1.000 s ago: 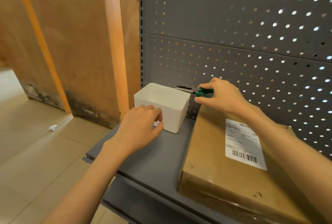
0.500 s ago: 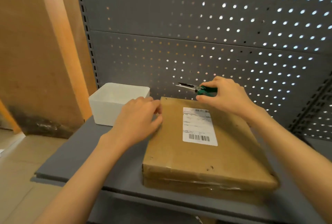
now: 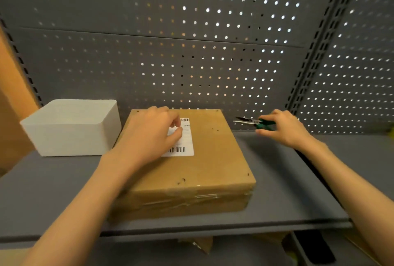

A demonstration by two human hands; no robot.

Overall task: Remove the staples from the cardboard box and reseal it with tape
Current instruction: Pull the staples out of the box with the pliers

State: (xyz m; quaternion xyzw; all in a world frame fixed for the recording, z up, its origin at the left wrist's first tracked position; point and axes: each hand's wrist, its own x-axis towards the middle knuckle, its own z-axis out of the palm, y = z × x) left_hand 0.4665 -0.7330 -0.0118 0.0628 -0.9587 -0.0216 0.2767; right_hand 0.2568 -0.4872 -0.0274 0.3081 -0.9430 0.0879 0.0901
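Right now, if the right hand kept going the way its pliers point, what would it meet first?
The right hand holds the pliers with tips aimed left, toward the cardboard box. Its far right corner would likely come first, though depth is unclear and they might pass behind it.

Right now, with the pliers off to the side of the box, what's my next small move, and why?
Probably bring the right hand with the pliers left over the cardboard box, toward the dark staple marks near its far right corner. The left hand already rests on the label, steadying the box, and the plier tips point that way.

Grey shelf (image 3: 277, 191) w/ cardboard box (image 3: 213, 159) & white bin (image 3: 70, 135) on it.
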